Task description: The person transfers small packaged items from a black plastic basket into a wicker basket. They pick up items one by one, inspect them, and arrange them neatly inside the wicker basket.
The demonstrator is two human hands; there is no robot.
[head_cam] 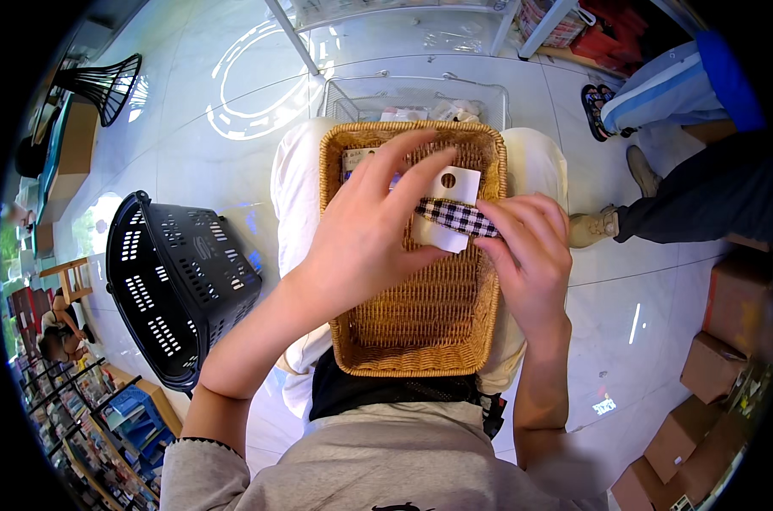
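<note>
Between the thumb and fingers of my right hand (530, 249) is the right end of a black-and-white checked fabric hair clip (460, 217). The clip lies across a white display card (458, 185) with a round hole near its top. My left hand (367, 211) spreads around the card's left side, its fingers apart and its thumb by the card's lower edge. Whether that thumb touches the card is unclear. Both hands are over a woven wicker basket (418, 313) resting on my lap. Partly hidden behind my left hand, another card (356, 160) with writing lies in the basket.
A black plastic shopping basket (214, 268) stands on the tiled floor at left. Beyond my knees is a white wire basket (418, 96) holding small packaged items. A person's boot (594, 227) is close at right, with cardboard boxes (712, 367) farther down that side.
</note>
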